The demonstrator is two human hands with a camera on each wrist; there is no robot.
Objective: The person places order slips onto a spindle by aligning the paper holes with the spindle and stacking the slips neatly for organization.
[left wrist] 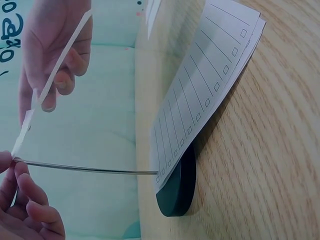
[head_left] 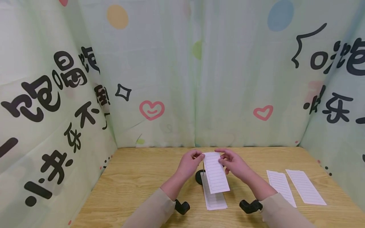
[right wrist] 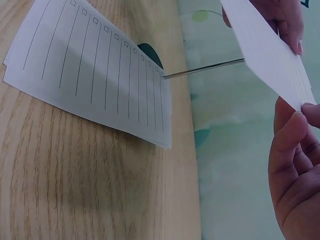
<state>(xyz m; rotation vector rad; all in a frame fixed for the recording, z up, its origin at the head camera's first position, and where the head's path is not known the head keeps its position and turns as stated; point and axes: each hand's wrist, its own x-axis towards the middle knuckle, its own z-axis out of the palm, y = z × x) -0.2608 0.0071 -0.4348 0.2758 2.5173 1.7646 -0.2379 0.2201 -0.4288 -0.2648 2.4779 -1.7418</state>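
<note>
The left hand [head_left: 191, 163] and right hand [head_left: 233, 163] pinch 1 upper sheet [head_left: 215, 174] by the spike [left wrist: 90, 168] tip, piercing unclear; lower sheets [left wrist: 200, 80], at 6 o'clock, look done; 2 loose sheets [head_left: 305, 186], at 3 o'clock, apparently remain.

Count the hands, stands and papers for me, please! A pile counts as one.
Hands: 2 (left hand, right hand)
Stands: 1 (black-based stand)
Papers: 4 (held paper, pile at the stand, inner right paper, outer right paper)
Total: 7
</note>
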